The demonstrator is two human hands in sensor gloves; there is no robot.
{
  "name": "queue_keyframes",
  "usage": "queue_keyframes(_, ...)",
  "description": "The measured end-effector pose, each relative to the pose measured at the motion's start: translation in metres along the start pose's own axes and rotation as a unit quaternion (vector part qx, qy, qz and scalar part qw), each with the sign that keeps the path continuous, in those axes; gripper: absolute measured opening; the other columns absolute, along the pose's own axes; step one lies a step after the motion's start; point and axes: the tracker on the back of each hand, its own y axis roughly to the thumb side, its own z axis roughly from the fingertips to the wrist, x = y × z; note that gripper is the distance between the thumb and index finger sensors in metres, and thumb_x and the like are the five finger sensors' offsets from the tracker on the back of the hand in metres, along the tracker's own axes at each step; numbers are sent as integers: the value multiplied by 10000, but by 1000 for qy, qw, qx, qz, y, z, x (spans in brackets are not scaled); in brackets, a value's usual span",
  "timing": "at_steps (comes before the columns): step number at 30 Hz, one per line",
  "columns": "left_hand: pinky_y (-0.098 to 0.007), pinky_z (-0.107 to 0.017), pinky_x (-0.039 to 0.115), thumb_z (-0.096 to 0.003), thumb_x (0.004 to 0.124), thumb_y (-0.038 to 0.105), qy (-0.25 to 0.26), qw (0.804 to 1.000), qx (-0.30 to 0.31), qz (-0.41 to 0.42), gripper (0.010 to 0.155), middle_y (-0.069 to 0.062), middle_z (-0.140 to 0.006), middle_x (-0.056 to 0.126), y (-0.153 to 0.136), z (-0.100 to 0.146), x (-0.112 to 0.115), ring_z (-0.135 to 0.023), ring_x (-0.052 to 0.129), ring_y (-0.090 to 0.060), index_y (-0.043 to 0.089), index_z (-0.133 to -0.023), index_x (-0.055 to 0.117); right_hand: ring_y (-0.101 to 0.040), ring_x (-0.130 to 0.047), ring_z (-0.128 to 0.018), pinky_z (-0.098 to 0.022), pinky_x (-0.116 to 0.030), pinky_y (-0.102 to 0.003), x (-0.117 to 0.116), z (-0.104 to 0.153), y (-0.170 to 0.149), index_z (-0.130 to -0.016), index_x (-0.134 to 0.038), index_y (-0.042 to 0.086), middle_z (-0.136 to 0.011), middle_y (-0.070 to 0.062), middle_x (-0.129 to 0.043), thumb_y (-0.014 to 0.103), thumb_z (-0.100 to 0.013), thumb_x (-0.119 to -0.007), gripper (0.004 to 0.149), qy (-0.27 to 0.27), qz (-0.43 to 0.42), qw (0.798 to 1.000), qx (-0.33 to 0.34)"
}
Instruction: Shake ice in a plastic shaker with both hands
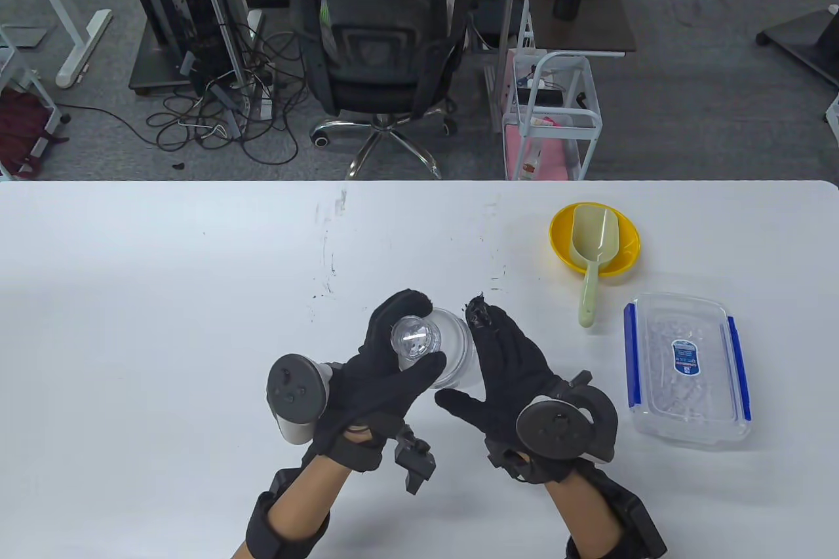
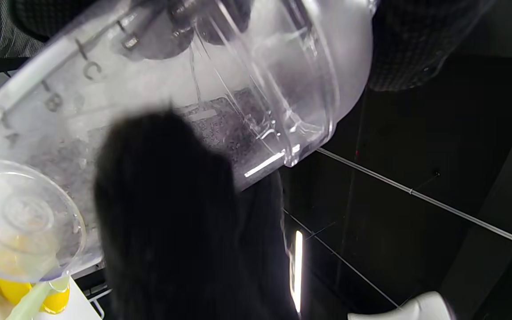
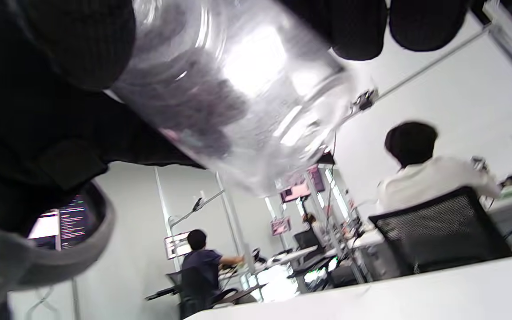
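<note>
Being gripped between both gloved hands, a clear plastic shaker is being held above the near middle of the white table, tilted so that its domed transparent cap is facing the overhead camera. The left hand, clad in a black knitted glove, is being wrapped round the cap end, with the fingers curled over the top and the thumb crossing beneath. The right hand, likewise gloved, is being pressed along the shaker's far side, its fingers lying against the smooth cylindrical wall and its thumb spread towards the left hand. In the left wrist view the shaker is being shown as a ribbed, translucent body bearing raised letters, with pale frosted ice inside. In the right wrist view the fingertips are being seen curling over the glossy wall of the shaker.

To the right, a rectangular clear plastic box with blue side clips and a labelled lid is being kept closed on the table. Beyond it, a round yellow bowl is being occupied by a pale green plastic scoop, whose handle is being left projecting over the rim onto the tabletop.

Past the table's far edge, a black mesh office chair is being occupied by a person in white.
</note>
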Motion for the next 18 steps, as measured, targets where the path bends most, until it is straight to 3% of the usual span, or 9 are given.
queue_keyframes(2,-745,-571,645,-549,781,555,4,1000,-5,7,737,-268,-1110,413,-4,2,0,-958,627,-571,253,-1131,444,-541,-550,-998,-686,-538,-671,-1,-4,-1,-1130,-143,32,-1180,-304,-429,589,-437,-792,1101,19,-25,1000,-1)
queue_keyframes(7,-752,-579,623,-551,786,540,-3,997,-28,65,738,-274,-1107,409,-10,6,-1,-962,603,-585,243,-1131,438,-545,-687,-906,-646,-598,-667,-2,-13,-3,-1130,-250,-20,-1121,-332,-540,551,-382,-897,1141,-13,-117,993,26)
queue_keyframes(13,-721,-627,600,-570,755,548,-2,997,-25,77,738,-250,-1120,401,-13,8,0,-979,587,-579,215,-1131,411,-516,-743,-858,-597,-661,-654,-2,-7,-4,-1122,-328,-33,-1084,-323,-605,582,-374,-898,1124,-43,-97,994,37)
queue_keyframes(18,-695,-644,612,-584,735,557,-1,996,-28,88,735,-243,-1123,399,-14,9,2,-980,594,-576,208,-1133,391,-506,-752,-844,-585,-676,-640,4,-3,5,-1120,-342,-35,-1073,-318,-618,592,-369,-891,1123,-63,-30,997,35)
